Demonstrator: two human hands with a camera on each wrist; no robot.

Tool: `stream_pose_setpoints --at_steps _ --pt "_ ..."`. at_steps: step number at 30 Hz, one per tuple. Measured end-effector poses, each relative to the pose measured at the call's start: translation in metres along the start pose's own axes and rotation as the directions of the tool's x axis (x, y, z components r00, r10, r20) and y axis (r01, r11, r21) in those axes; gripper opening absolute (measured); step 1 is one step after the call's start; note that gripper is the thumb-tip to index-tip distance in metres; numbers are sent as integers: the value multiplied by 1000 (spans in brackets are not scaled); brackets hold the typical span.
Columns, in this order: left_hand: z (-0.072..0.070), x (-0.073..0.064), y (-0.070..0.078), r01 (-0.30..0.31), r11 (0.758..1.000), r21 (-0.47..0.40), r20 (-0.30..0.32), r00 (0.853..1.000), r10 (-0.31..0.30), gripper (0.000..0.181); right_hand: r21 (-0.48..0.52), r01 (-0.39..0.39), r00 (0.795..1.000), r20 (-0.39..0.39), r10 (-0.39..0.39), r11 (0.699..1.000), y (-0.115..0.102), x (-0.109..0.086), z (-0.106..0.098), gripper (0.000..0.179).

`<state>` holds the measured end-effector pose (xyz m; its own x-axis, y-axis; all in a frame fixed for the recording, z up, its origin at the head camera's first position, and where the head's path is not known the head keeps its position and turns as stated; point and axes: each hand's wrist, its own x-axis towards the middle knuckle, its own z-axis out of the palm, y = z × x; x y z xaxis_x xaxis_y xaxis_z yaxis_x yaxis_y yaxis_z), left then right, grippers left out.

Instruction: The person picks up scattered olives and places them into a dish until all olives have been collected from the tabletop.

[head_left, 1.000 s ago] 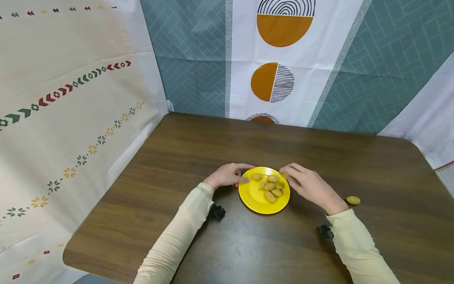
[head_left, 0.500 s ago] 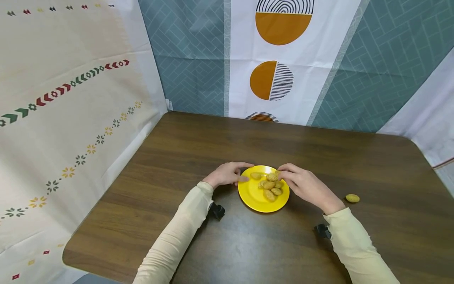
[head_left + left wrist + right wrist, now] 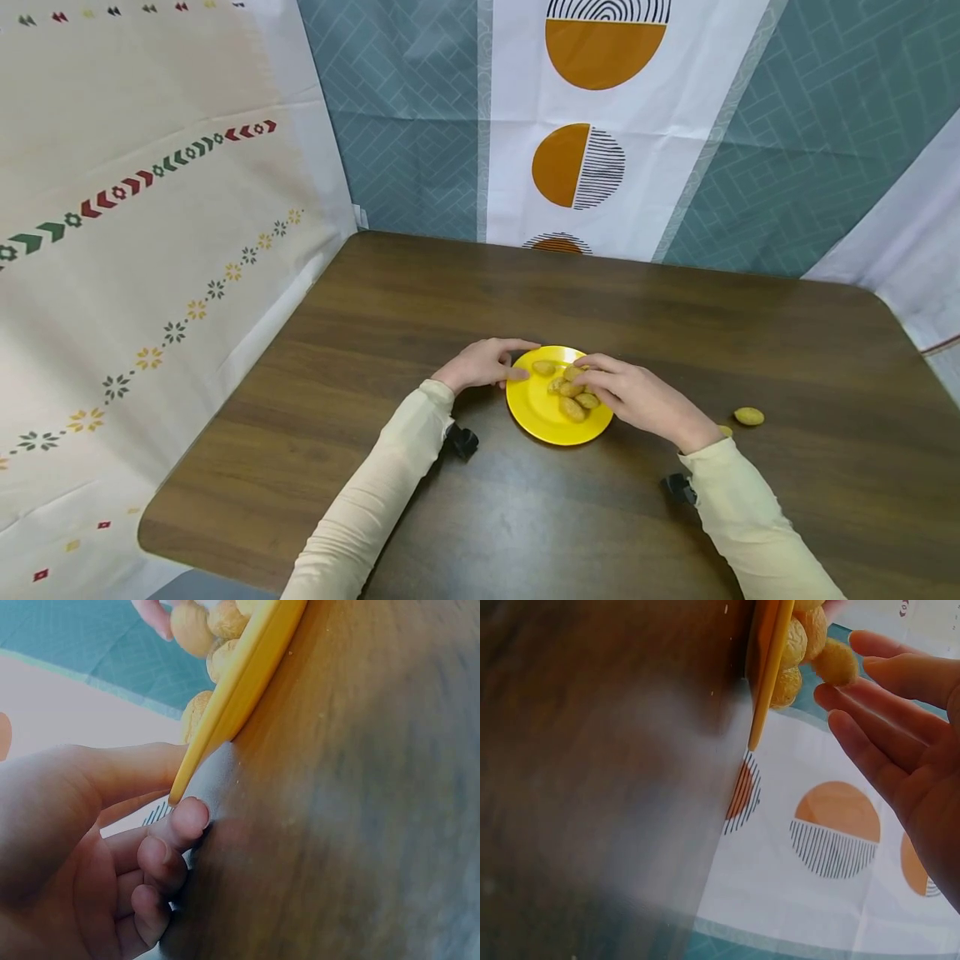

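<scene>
A yellow plate [image 3: 547, 421] lies on the table, with several small, wrinkled, yellow-brown oval pieces, like nuts or tiny potatoes, heaped toward its right side. My left hand [image 3: 478, 364] pinches the plate's left rim, thumb over the edge and the other fingers curled below it in the left wrist view. Over the heap is my right hand [image 3: 637, 396], its fingers loosely extended and spread. In the right wrist view its fingertips are right beside an oval piece [image 3: 835, 663] on top of the heap. One oval piece [image 3: 543, 367] lies apart near the plate's far left.
On the brown wooden table [image 3: 420, 292], a loose oval piece [image 3: 748, 416] lies to the right. Another oval piece [image 3: 724, 431] peeks out beside my right wrist. Patterned cloths [image 3: 405, 125] hang behind and to the left of the table.
My right hand has moved left from the plate's right rim to over the heap, bringing an oval piece and loosening its fingers. My left hand stays on the rim.
</scene>
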<state>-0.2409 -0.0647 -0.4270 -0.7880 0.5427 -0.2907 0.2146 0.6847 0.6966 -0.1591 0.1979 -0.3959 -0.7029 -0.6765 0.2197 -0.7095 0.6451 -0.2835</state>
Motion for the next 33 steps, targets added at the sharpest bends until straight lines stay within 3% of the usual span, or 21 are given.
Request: stream_pose_setpoints --at_steps 17,33 --pt "1 -2 2 0 1000 2 -10 1000 0 53 -93 7 999 44 -3 996 11 -8 -12 27" --pt "2 -2 4 18 1000 -13 -14 1000 -18 53 -48 -88 993 69 91 995 34 -28 -39 29"
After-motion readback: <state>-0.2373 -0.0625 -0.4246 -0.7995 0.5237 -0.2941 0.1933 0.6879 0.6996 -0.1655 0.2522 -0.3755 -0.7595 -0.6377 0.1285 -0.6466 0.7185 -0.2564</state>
